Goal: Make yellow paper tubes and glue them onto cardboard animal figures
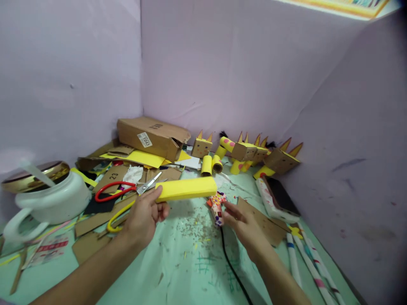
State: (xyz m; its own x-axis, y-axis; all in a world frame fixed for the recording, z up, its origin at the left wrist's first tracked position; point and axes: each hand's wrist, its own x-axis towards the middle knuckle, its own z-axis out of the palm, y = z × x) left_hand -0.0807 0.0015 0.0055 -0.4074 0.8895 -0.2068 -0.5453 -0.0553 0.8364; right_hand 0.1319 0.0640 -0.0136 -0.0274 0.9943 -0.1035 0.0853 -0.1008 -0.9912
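Note:
My left hand [144,216] is closed around the near end of a yellow paper tube [187,189], which lies level above the table and points right. Just below the tube's far end is a hot glue gun [217,209] covered in colourful flower patterns, with a black cord [230,267] running from its handle. The thumb and fingertips of my right hand [243,222] are closed on the right side of that handle; the far side of the grip is hidden. Behind my left hand lie red-handled scissors [127,188] with parted blades, and a yellow handle [116,220] shows beside my wrist.
Cardboard scraps and a brown box [149,135] crowd the back left. A white mug-like pot [52,203] stands at left. Yellow tubes [206,164] and cardboard-headed figures [282,159] line the wall. A phone [281,197] and striped white sticks [313,264] are at right.

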